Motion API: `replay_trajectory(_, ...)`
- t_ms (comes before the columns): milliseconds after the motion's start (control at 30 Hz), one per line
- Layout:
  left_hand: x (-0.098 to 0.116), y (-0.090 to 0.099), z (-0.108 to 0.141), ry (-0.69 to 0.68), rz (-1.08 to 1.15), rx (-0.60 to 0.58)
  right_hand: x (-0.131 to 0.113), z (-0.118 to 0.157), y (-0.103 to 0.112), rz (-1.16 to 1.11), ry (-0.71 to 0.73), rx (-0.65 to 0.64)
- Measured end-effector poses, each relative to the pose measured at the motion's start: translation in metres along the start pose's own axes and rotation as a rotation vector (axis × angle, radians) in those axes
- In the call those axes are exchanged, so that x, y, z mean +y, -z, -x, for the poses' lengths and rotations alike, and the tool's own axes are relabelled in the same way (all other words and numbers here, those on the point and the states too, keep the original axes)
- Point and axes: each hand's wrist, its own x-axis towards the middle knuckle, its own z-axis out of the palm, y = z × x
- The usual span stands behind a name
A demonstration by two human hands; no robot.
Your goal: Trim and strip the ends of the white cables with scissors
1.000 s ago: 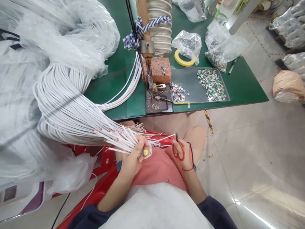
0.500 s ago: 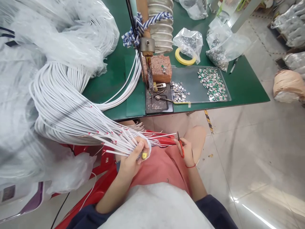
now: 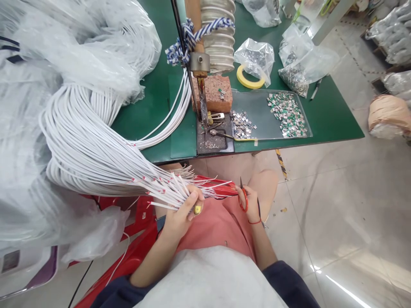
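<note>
Green workbench (image 3: 334, 124) ahead, large bundle of white cables (image 3: 83, 137) at the left, fanned ends reaching in front of the body. Left hand (image 3: 180, 211) clamped on the cable ends; right hand (image 3: 252, 205) closed on red-handled scissors (image 3: 244, 201), just beside them. Seemingly trimming in hand; next cut calling for one end separated between the blades.

Navy sleeves (image 3: 290, 284) end well behind both hands, w/ white top (image 3: 208, 280) btwn them. Salmon-pink shirt (image 3: 218, 226) sits right btwn the hands. Thin red thread bracelet (image 3: 255, 222) just behind R hand (image 3: 250, 205). Denim hem (image 3: 159, 222) just beside L hand (image 3: 178, 214), looks like shorts.
</note>
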Motion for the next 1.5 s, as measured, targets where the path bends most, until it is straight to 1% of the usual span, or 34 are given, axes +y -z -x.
replay_trajectory(100, 0.0, 0.0, 0.0, 0.011, -0.03, 0.016, 0.003, -0.004, 0.007, -0.069, -0.028, 0.082)
replay_trajectory(167, -0.001, 0.0, 0.0, 0.013, -0.043, 0.003, 0.003, -0.005, 0.012, -0.132, -0.049, 0.082)
replay_trajectory(267, -0.006, 0.001, -0.001, 0.01, -0.092, -0.038, -0.001, -0.004, 0.017, -0.242, -0.088, 0.05)
replay_trajectory(333, -0.011, 0.001, -0.003, -0.004, -0.122, -0.082, -0.005, -0.002, 0.016, -0.281, -0.091, 0.045)
replay_trajectory(467, -0.022, 0.003, -0.007, -0.014, -0.106, -0.188, -0.023, 0.005, 0.009, -0.301, -0.062, 0.059)
replay_trajectory(600, -0.03, 0.007, -0.006, 0.011, -0.135, -0.197, -0.041, 0.01, 0.003, -0.31, -0.041, 0.064)
replay_trajectory(667, -0.031, 0.008, -0.003, 0.042, -0.179, -0.19, -0.048, 0.013, 0.003, -0.325, 0.038, 0.034)
replay_trajectory(733, -0.03, 0.008, -0.001, 0.07, -0.261, -0.181, -0.052, 0.016, 0.004, -0.335, 0.158, -0.033)
replay_trajectory(800, -0.027, 0.006, 0.0, 0.064, -0.346, -0.16, -0.056, 0.02, 0.006, -0.341, 0.225, -0.102)
replay_trajectory(900, -0.023, 0.004, 0.0, 0.034, -0.433, -0.162, -0.062, 0.028, 0.005, -0.344, 0.197, -0.192)
replay_trajectory(1000, -0.022, 0.003, -0.001, 0.042, -0.473, -0.236, -0.07, 0.037, 0.001, -0.33, 0.183, -0.299)
replay_trajectory(1067, -0.024, 0.003, -0.001, 0.052, -0.475, -0.243, -0.076, 0.042, -0.003, -0.322, 0.182, -0.353)
replay_trajectory(1167, -0.026, 0.004, 0.0, 0.065, -0.48, -0.215, -0.083, 0.046, -0.009, -0.299, 0.197, -0.362)
replay_trajectory(1333, -0.027, 0.005, 0.002, 0.066, -0.497, -0.232, -0.087, 0.046, -0.01, -0.291, 0.204, -0.303)
replay_trajectory(1500, -0.032, 0.008, 0.006, 0.087, -0.5, -0.207, -0.094, 0.046, -0.008, -0.295, 0.211, -0.323)
